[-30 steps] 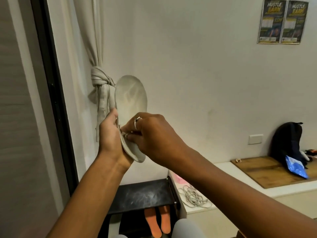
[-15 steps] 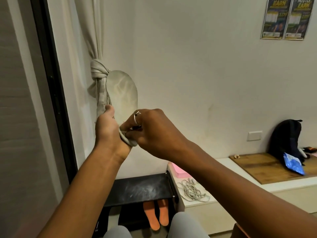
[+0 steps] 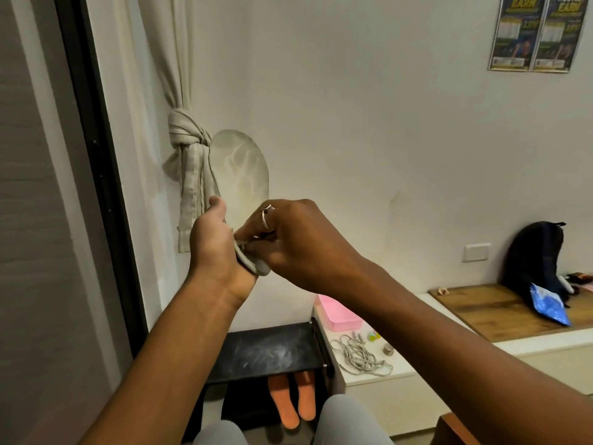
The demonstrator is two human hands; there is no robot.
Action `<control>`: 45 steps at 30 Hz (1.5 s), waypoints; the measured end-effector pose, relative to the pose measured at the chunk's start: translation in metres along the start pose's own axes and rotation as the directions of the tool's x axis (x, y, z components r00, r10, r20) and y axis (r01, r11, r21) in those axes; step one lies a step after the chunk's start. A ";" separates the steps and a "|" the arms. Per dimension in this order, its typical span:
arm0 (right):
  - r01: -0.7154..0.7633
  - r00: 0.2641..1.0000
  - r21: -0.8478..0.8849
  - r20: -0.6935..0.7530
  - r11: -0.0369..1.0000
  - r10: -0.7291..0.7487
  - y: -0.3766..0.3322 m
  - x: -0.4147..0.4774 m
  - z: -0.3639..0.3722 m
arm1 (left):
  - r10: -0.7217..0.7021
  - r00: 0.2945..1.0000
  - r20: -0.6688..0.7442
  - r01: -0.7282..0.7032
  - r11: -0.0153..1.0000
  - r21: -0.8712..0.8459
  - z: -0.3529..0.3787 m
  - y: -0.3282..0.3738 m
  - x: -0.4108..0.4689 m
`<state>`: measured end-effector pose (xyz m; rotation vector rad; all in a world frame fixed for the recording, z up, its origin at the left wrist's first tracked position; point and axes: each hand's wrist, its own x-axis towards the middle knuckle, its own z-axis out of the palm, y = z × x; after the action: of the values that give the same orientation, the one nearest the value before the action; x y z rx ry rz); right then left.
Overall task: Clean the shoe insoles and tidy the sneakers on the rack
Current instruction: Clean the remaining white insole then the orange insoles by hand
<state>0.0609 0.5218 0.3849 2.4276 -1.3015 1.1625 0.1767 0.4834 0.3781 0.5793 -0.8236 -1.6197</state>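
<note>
A grey insole point(image 3: 239, 175) stands upright in front of the wall. It is thin and flat, with a rounded toe end at the top and pale, cloudy streaks across its matte face. The left hand point(image 3: 213, 248) wraps round its narrow heel end from the left, thumb pointing up along the edge. The right hand point(image 3: 288, 245), which wears a ring, has its fingers curled tight and pinches the same lower end from the right. A small pale scrap shows at its fingertips, but what it is cannot be told.

Below the hands is a rack point(image 3: 266, 351) with a flat black top smeared with whitish dust. Two orange insoles point(image 3: 282, 399) lie side by side under it. To its right, a loose tangle of pale laces point(image 3: 359, 354) rests on a white ledge point(image 3: 398, 367) near a pink plastic tray point(image 3: 337, 313).
</note>
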 end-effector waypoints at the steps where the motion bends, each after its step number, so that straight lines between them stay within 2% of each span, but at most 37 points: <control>1: 0.000 1.000 -0.021 -0.008 1.000 0.000 0.001 0.003 0.001 | -0.012 1.000 0.003 0.012 1.000 -0.010 -0.001 -0.001 0.001; 7: 0.000 0.994 -0.161 -0.104 0.987 -0.017 0.010 0.022 0.009 | 0.004 1.000 -0.018 -0.005 1.000 -0.020 0.000 -0.008 0.001; 10: 0.012 0.999 -0.160 -0.045 0.987 -0.019 0.003 0.014 0.010 | 0.007 0.999 -0.038 -0.007 1.000 -0.004 0.000 -0.006 -0.001; 15: -0.025 0.992 -0.032 0.123 0.999 0.029 -0.005 -0.004 -0.009 | 0.011 0.998 -0.057 -0.010 1.000 0.020 -0.002 -0.004 0.001; 17: -0.027 0.991 -0.093 0.128 0.995 0.039 -0.003 0.000 -0.012 | 0.006 0.999 -0.040 -0.006 1.000 -0.002 0.002 -0.006 -0.002; 20: -0.052 0.998 -0.245 0.030 0.968 0.061 0.003 0.011 -0.008 | -0.002 1.000 0.004 0.002 1.000 -0.027 0.006 -0.010 -0.005; 24: -0.115 0.993 -0.162 -0.048 0.980 0.108 0.008 0.012 -0.002 | -0.005 1.000 0.017 0.006 0.999 -0.048 0.006 -0.010 -0.004; 38: -0.121 0.992 -0.037 -0.043 0.992 0.120 -0.002 -0.001 -0.001 | -0.039 0.999 -0.030 0.039 0.999 0.006 0.010 -0.005 -0.013; 45: -0.138 0.990 0.068 0.020 0.988 0.137 -0.008 -0.005 -0.007 | -0.032 0.998 -0.045 0.031 0.999 -0.016 0.011 -0.002 -0.014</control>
<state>0.0622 0.5329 0.3881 2.4322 -1.4785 1.2445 0.1699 0.4997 0.3829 0.6188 -0.7717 -1.6344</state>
